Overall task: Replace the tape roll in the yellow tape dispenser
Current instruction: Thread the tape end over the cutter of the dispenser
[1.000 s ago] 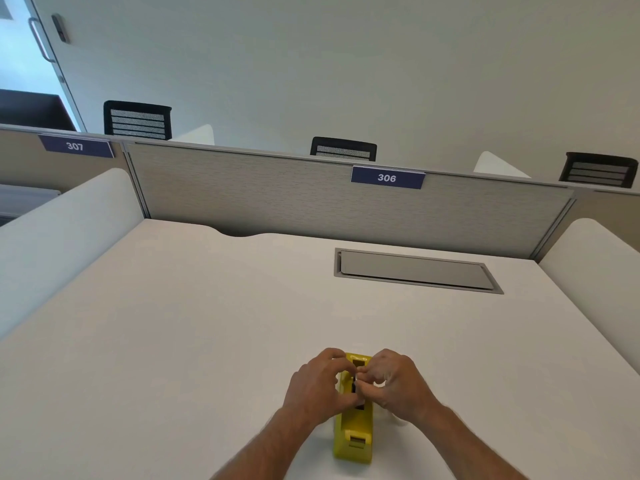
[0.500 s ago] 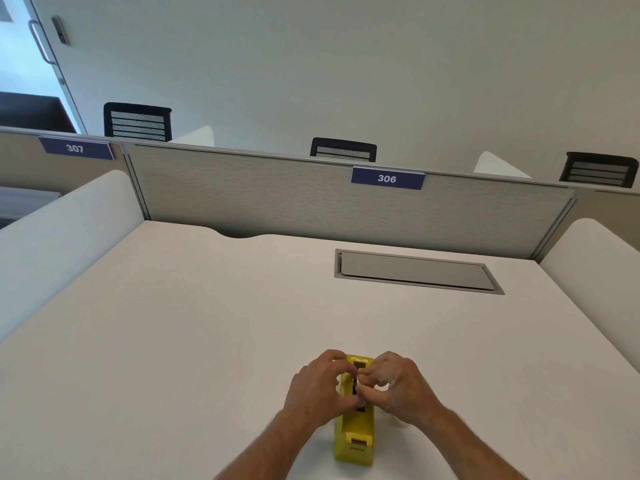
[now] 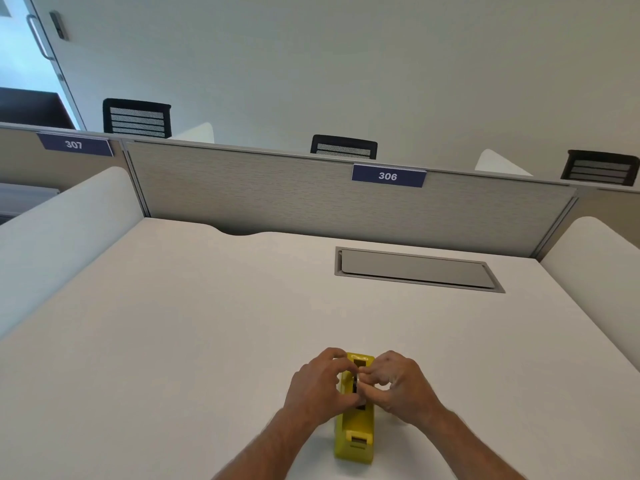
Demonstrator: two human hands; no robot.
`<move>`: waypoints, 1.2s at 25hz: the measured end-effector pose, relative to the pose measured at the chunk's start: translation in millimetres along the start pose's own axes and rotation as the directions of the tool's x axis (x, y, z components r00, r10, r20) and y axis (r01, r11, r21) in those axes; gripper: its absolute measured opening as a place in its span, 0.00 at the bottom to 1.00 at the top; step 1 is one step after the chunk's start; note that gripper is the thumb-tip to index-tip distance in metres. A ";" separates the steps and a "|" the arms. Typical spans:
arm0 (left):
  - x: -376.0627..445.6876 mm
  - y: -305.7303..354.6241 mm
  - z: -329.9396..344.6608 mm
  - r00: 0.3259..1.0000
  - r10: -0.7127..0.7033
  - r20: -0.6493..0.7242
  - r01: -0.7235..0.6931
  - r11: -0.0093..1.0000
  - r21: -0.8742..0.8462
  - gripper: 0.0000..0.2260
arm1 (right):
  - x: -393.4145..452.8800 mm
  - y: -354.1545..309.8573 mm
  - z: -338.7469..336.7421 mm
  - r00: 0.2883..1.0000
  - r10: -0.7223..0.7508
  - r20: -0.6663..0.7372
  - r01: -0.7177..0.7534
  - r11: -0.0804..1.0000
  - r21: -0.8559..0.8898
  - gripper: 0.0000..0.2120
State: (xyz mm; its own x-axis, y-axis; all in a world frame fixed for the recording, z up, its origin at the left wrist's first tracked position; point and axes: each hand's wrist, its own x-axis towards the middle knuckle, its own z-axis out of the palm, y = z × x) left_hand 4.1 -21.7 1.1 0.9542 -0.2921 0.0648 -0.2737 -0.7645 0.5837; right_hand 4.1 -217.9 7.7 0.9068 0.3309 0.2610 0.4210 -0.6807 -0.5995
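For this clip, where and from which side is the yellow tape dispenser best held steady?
Probably by the long flat side walls of the yellow tape dispenser, a grip coming from above across its narrow width. It stands upright on the desk, lengthwise away from the person; top slot stays free.

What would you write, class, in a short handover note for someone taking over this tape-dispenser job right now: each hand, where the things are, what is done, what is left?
Left hand: fingers curled round the left side of the yellow plastic tape dispenser, steadying it.
Right hand: fingertips pinching at something in the dispenser's top slot; what they hold is hidden.
The dispenser stands on the white desk, near its front edge, cutter end towards the person.
Done: cannot tell whether the old roll is out; no roll shows, and no spare lies in view.
Left: probably seating a roll in the slot and leading the tape to the cutter.
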 end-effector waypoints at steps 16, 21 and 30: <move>0.5 -0.1 -1.0 1.000 0.006 0.001 -0.006 1.000 0.013 0.24 | 0.6 1.9 2.4 0.999 0.000 -0.035 0.001 1.000 0.031 0.05; 0.3 0.3 -0.4 1.000 0.008 0.001 -0.008 1.000 0.024 0.24 | 0.2 2.0 3.7 0.999 -0.002 -0.039 0.003 1.000 0.021 0.04; 0.2 -0.9 -0.4 1.000 0.012 -0.007 -0.012 1.000 0.021 0.25 | 0.1 -4.0 4.8 0.999 0.002 -0.038 -0.003 1.000 -0.016 0.04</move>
State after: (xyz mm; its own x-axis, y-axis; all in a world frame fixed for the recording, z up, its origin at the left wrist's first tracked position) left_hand 4.5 -20.9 0.9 0.9517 -0.2972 0.0774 -0.2874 -0.7730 0.5656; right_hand 2.5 -212.1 6.5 0.9078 0.3048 0.2882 0.4190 -0.6921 -0.5878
